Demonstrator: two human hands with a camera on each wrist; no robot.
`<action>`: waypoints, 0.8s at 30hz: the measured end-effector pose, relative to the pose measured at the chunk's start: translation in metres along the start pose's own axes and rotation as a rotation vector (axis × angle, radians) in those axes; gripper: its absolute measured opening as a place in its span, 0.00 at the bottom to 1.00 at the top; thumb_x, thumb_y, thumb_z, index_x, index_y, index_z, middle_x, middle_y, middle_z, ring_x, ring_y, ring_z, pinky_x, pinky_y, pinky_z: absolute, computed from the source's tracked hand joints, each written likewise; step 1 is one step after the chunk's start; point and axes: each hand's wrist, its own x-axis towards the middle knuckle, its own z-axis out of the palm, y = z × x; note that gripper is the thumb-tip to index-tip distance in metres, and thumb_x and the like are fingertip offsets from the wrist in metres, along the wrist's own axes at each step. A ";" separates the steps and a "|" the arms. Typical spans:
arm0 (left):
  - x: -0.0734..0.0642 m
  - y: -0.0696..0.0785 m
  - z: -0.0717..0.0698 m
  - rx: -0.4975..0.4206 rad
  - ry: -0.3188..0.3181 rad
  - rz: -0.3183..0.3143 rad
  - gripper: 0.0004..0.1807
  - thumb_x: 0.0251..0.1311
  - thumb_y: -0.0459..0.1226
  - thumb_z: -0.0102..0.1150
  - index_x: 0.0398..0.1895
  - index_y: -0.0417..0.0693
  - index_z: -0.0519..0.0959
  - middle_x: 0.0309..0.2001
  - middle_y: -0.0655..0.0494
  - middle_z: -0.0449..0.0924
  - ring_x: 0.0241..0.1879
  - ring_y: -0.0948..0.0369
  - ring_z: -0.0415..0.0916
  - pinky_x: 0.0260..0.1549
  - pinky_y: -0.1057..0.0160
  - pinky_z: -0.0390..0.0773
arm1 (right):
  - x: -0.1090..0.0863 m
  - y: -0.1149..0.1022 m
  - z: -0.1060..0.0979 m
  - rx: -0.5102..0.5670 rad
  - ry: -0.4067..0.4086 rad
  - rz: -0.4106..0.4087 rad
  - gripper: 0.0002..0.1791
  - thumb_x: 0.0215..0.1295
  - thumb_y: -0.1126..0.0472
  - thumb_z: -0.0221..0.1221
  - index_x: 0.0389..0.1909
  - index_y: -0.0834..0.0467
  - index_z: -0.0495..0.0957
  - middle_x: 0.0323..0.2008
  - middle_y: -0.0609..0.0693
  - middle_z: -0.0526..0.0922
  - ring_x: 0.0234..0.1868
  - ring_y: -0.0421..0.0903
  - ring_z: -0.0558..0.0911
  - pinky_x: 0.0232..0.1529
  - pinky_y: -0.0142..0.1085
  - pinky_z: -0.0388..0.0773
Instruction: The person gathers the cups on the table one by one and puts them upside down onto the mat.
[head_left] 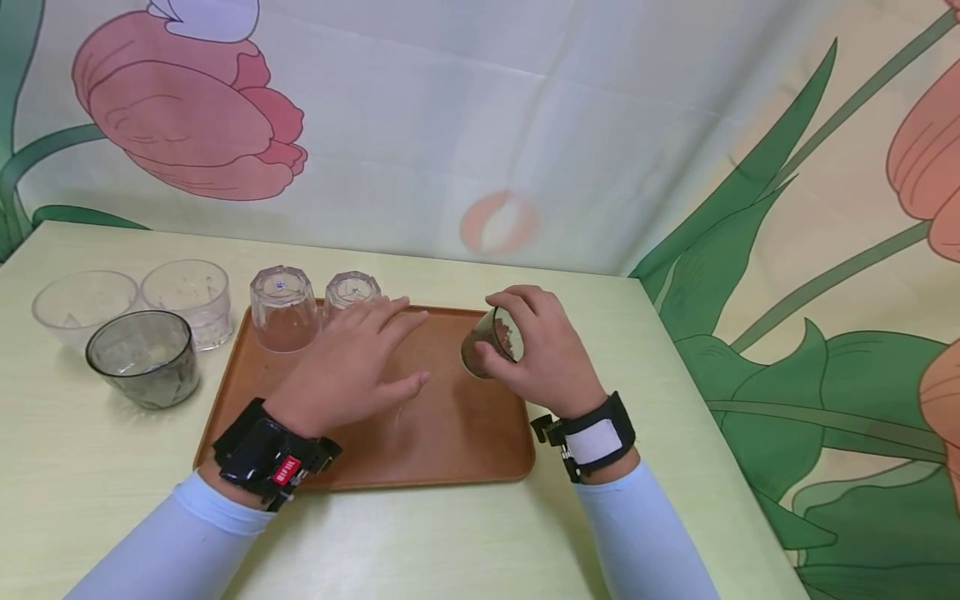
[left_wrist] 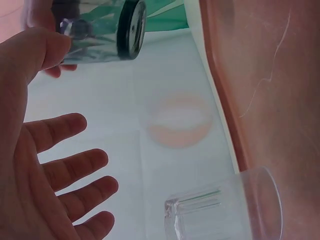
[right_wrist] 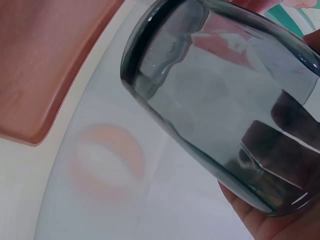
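Note:
A smoky grey drinking glass [right_wrist: 200,95] is in my right hand [head_left: 542,350], thumb and fingers curled round its sides. In the head view the glass tilts over the right part of a brown tray [head_left: 450,442]. My left hand [head_left: 348,367] is above the tray's left half, fingers spread and holding nothing. Just beyond it, two clear faceted glasses, a left one [head_left: 283,312] and a right one [head_left: 351,287], stand upside down along the tray's far edge. The left hand partly hides the right one.
Left of the tray, on the pale table [head_left: 390,542], stand a grey tinted bowl-shaped glass [head_left: 142,358], a clear glass [head_left: 191,300] and a wide clear bowl [head_left: 82,308], all upright. A flower-printed cloth [head_left: 420,142] hangs along the table's back and right sides.

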 end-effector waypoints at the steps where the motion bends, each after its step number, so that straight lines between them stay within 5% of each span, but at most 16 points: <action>1: 0.000 0.000 0.001 0.003 0.001 0.005 0.41 0.60 0.61 0.60 0.71 0.49 0.70 0.69 0.42 0.69 0.71 0.42 0.63 0.70 0.39 0.62 | 0.001 -0.001 0.000 0.003 -0.001 -0.004 0.27 0.61 0.46 0.61 0.57 0.58 0.77 0.54 0.57 0.77 0.56 0.55 0.76 0.57 0.47 0.77; 24: 0.000 0.004 0.008 -0.025 0.022 0.076 0.43 0.60 0.61 0.61 0.73 0.47 0.66 0.68 0.46 0.71 0.69 0.47 0.65 0.69 0.42 0.64 | 0.008 -0.025 0.001 0.096 0.048 -0.109 0.28 0.61 0.47 0.63 0.57 0.57 0.76 0.54 0.56 0.77 0.57 0.53 0.75 0.60 0.45 0.74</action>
